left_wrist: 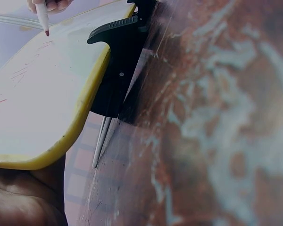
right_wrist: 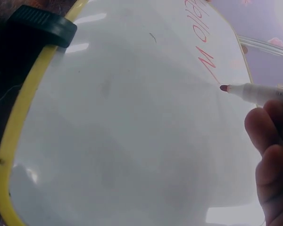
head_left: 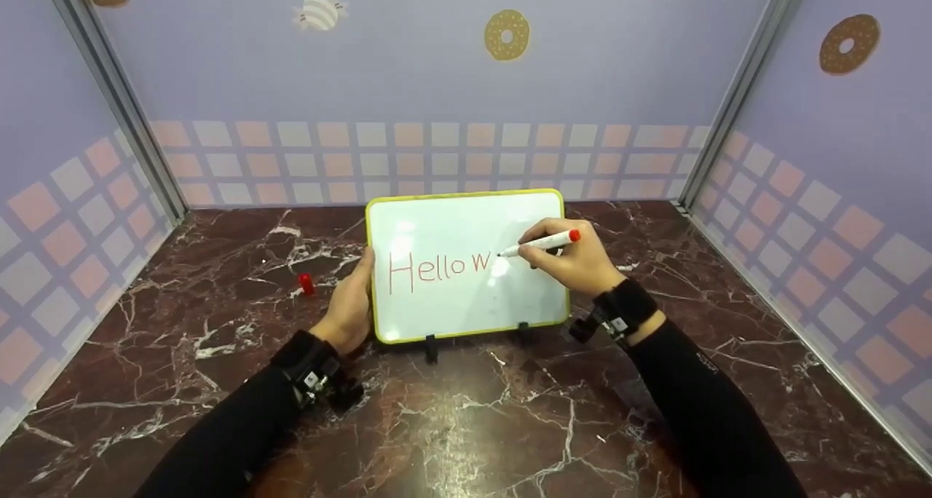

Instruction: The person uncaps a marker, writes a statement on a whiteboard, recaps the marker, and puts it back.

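A whiteboard [head_left: 466, 301] with a yellow rim leans back on a black stand [left_wrist: 115, 70] whose feet hook over its lower edge. "Hello W" is written on it in thin red lines. My right hand [head_left: 575, 261] pinches a white marker [head_left: 542, 243] with a red end, between thumb and fingers. In the right wrist view the marker's tip [right_wrist: 225, 88] is right at the end of the W's last stroke. My left hand [head_left: 349, 305] holds the board's left edge, its fingers partly hidden behind the board.
A red marker cap [head_left: 306, 284] lies on the dark marbled table [head_left: 218, 352], left of my left hand. Lilac panels [head_left: 422, 61] with pink and white squares enclose the table at the back and both sides. Black camera straps [head_left: 626, 310] sit round both wrists.
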`<action>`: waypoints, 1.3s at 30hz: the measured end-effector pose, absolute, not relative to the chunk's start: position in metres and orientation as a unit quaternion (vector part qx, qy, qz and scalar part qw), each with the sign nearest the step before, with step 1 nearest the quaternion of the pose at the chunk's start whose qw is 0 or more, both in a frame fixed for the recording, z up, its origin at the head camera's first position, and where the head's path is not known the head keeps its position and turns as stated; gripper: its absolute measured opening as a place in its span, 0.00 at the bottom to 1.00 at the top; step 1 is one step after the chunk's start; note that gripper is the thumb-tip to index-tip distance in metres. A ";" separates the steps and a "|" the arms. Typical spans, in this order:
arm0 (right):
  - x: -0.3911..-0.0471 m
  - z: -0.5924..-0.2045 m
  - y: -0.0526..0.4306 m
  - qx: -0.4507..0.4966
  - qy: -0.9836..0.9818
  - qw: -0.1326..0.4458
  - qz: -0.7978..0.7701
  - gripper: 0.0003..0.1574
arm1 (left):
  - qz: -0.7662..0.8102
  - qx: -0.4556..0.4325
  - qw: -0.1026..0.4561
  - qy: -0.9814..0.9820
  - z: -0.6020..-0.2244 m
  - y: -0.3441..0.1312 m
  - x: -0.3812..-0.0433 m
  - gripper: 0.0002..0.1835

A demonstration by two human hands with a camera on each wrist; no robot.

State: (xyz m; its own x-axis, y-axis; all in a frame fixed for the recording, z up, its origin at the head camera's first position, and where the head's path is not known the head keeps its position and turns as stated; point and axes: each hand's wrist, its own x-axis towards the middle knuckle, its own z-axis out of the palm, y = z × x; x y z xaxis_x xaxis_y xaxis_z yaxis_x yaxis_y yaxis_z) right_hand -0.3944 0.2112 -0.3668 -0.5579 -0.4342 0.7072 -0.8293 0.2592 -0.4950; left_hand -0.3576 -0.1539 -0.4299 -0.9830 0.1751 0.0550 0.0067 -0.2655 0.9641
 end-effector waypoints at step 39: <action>-0.390 -0.366 0.208 0.404 -0.783 0.175 0.439 0.05 | 0.793 0.062 0.046 0.604 -0.432 -0.154 -0.359 0.40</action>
State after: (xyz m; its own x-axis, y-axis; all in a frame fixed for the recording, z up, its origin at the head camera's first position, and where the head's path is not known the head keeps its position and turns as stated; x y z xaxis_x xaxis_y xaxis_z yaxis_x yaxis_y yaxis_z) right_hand -0.3896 0.2081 -0.3662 -0.6125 -0.4796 0.6284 -0.7863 0.2877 -0.5468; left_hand -0.3590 -0.1541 -0.4317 -0.9880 0.1488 0.0425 0.0016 -0.2649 0.9643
